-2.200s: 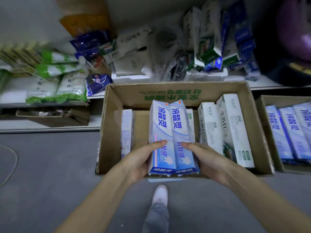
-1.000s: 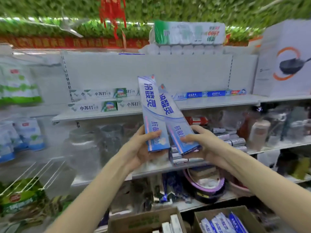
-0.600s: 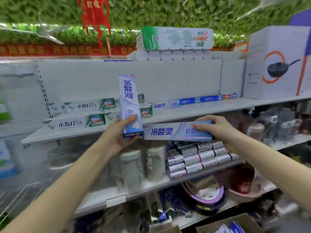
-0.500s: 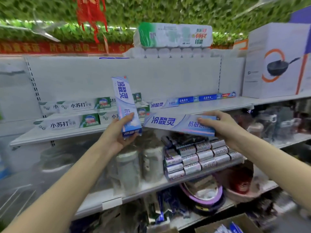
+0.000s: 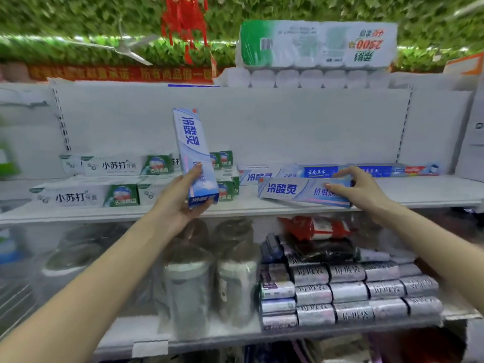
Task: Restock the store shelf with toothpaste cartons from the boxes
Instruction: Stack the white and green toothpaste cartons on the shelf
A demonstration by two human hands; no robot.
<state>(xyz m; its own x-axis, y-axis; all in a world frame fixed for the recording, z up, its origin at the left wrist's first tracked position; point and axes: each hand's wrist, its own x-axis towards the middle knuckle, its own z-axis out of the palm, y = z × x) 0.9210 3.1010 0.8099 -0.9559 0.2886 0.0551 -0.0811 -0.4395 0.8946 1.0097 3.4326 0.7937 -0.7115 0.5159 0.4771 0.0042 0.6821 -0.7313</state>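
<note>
On the white shelf (image 5: 419, 189), right of its middle, the right hand (image 5: 366, 192) grasps one end of a blue toothpaste carton (image 5: 296, 191) with curled fingers (image 5: 334, 187). It lies lengthwise, label outward, probably to front the matching cartons (image 5: 264, 176) at the shelf's back. Before the shelf's edge, the left hand (image 5: 180, 205) clasps a second carton (image 5: 192, 150) upright, likely in reserve, beside the green-and-white cartons (image 5: 83, 196).

A wrapped pack of toilet rolls (image 5: 318, 44) sits high up under leafy green foliage (image 5: 78, 19) — a red tasselled ornament (image 5: 184, 20) hangs to its left, above a red banner (image 5: 117, 73). Lower down, clear jars (image 5: 188, 289) stand just left of stacked silvery rolls (image 5: 348, 292), a red packet (image 5: 314, 227) lying above them.
</note>
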